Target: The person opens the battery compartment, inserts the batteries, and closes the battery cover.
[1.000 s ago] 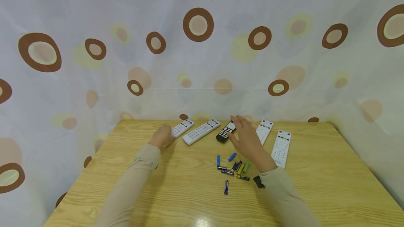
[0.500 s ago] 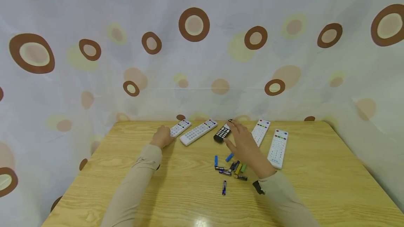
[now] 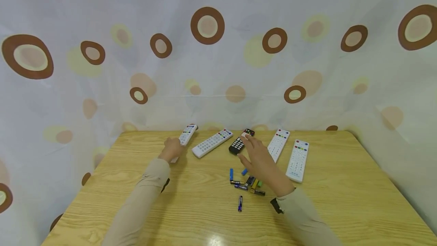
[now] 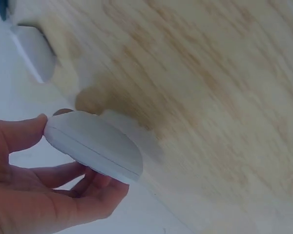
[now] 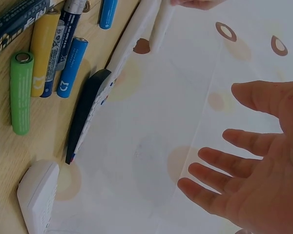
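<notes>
My left hand (image 3: 172,149) grips a white remote control (image 3: 186,135) near the back left of the table. In the left wrist view the thumb and curled fingers hold this remote (image 4: 95,144) by its edges, its end towards the camera and apart from the wood. Fingers spread, my right hand (image 3: 262,164) hovers in front of a black remote control (image 3: 237,146) and holds nothing. The right wrist view shows its straight fingers (image 5: 219,168). Below it lies a loose group of batteries, among them a green battery (image 5: 22,95) and a yellow battery (image 5: 45,51).
Another white remote (image 3: 212,143) lies between the held one and the black one. Two more white remotes, one further back (image 3: 278,145) and one nearer (image 3: 297,161), lie on the right. A single battery (image 3: 240,203) sits nearer the front. Patterned cloth (image 3: 235,113) hangs behind the wooden table (image 3: 205,208).
My left hand has raised the white remote and swung it steeper, its far end now pointing more away from me. The right hand has barely moved; the head view has shifted slightly.
</notes>
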